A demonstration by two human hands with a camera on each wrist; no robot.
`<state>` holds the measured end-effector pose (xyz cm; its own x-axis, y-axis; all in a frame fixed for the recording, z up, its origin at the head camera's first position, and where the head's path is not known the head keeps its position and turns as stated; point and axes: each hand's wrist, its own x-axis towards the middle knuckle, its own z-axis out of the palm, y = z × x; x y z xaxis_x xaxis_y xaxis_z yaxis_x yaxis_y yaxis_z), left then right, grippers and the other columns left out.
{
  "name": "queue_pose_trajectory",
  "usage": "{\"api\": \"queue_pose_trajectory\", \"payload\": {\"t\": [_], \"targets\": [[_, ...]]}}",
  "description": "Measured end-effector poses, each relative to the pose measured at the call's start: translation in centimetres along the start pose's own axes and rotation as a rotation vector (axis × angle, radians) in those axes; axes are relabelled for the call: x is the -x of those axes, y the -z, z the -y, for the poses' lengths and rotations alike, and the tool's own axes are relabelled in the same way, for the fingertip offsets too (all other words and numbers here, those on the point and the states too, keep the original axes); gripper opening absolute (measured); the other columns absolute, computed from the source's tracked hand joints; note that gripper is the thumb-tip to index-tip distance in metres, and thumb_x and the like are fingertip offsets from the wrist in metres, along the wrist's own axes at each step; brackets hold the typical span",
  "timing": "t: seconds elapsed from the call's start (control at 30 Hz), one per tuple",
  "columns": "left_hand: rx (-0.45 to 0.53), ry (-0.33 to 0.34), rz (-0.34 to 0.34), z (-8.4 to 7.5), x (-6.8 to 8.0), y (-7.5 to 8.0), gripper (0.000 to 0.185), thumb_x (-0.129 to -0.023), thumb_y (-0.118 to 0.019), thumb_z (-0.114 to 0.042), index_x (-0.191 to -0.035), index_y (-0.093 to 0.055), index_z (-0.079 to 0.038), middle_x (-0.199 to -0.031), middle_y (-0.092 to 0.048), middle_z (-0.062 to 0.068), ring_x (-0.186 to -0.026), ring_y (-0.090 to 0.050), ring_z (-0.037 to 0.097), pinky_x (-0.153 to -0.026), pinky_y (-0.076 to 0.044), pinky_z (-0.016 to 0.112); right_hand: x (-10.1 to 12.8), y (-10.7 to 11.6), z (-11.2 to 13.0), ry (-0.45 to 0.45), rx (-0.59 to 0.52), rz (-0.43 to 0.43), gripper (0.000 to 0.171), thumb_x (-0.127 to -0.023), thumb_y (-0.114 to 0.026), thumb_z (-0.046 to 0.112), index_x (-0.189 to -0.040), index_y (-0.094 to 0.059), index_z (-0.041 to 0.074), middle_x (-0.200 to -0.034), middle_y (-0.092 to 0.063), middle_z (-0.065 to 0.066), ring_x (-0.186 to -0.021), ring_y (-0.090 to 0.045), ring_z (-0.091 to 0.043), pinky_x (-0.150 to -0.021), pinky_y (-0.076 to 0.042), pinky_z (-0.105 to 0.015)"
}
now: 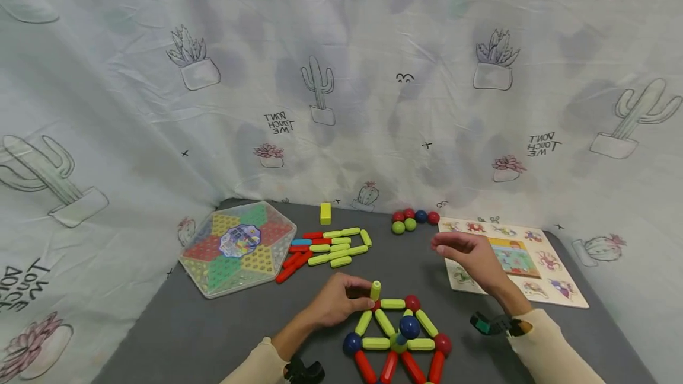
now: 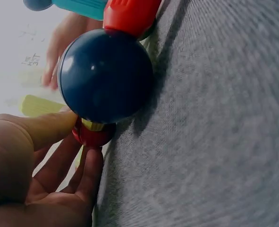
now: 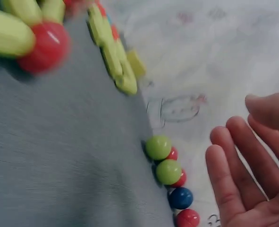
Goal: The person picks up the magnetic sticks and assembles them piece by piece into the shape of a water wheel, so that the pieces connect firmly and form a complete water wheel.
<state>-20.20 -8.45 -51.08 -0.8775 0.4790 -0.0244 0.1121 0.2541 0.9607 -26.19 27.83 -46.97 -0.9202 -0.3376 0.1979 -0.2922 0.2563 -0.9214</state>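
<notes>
A flat frame of magnetic rods and balls lies at the table's front, with a blue ball (image 1: 352, 344) at its left corner. My left hand (image 1: 333, 301) pinches a red ball (image 2: 94, 137) at the frame's back left between thumb and fingers. From that ball a yellow-green rod (image 1: 376, 290) stands upright. Another blue ball (image 1: 409, 327) sits raised over the middle on a blue rod. My right hand (image 1: 472, 256) hovers to the right with nothing in it, fingers loosely bent; in the right wrist view its fingers (image 3: 243, 165) are spread near the loose balls.
Loose yellow-green, red and blue rods (image 1: 325, 248) lie behind the left hand. A hexagonal checkers board (image 1: 240, 248) is at left, a yellow block (image 1: 325, 214) at the back. Several loose balls (image 1: 409, 224) sit at the back, left of a picture board (image 1: 549, 277).
</notes>
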Motion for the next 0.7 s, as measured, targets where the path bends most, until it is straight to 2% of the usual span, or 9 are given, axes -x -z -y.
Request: {"api": "queue_pose_trajectory", "payload": {"t": [0.2,0.5,0.6,0.7], "targets": [[-0.029,0.004,-0.028,0.3,0.1,-0.2,0.024,-0.096,-0.085,-0.011,-0.119,-0.085,-0.015,-0.113,-0.083,0.001,-0.103,-0.073,0.008,-0.091,-0.057,0.023,-5.5,-0.6,-2.2,-0.045,0.072,-0.033,0.039,-0.107,-0.074,0.023,-0.140,-0.072,0.001,-0.137,-0.075,-0.021,-0.111,-0.074,0.002,-0.095,-0.058,-0.017],[-0.048,0.025,-0.020,0.2,-0.1,-0.2,0.024,-0.096,-0.086,-0.016,-0.120,-0.086,-0.015,-0.113,-0.084,-0.003,-0.108,-0.073,0.007,-0.096,-0.057,0.024,-8.7,-1.3,-5.0,-0.108,0.142,-0.112,0.042,-0.105,-0.077,0.024,-0.141,-0.072,0.002,-0.138,-0.074,-0.021,-0.106,-0.068,0.009,-0.093,-0.056,-0.016],[-0.043,0.025,-0.017,0.3,-0.1,-0.2,0.024,-0.097,-0.086,-0.015,-0.120,-0.086,-0.014,-0.113,-0.084,-0.002,-0.107,-0.073,0.006,-0.095,-0.057,0.023,-9.4,-1.9,-5.6,-0.121,0.168,-0.142,0.040,-0.103,-0.079,0.021,-0.139,-0.074,0.002,-0.137,-0.075,-0.020,-0.107,-0.071,0.003,-0.090,-0.056,-0.015],[-0.034,0.023,-0.024,0.2,-0.1,-0.2,0.024,-0.096,-0.086,-0.014,-0.120,-0.086,-0.014,-0.113,-0.084,-0.001,-0.106,-0.074,0.007,-0.093,-0.057,0.023,-9.9,-2.5,-6.1,-0.097,0.249,-0.162,0.036,-0.102,-0.082,0.020,-0.133,-0.077,0.003,-0.132,-0.077,-0.020,-0.111,-0.076,-0.015,-0.089,-0.060,-0.023]]}}
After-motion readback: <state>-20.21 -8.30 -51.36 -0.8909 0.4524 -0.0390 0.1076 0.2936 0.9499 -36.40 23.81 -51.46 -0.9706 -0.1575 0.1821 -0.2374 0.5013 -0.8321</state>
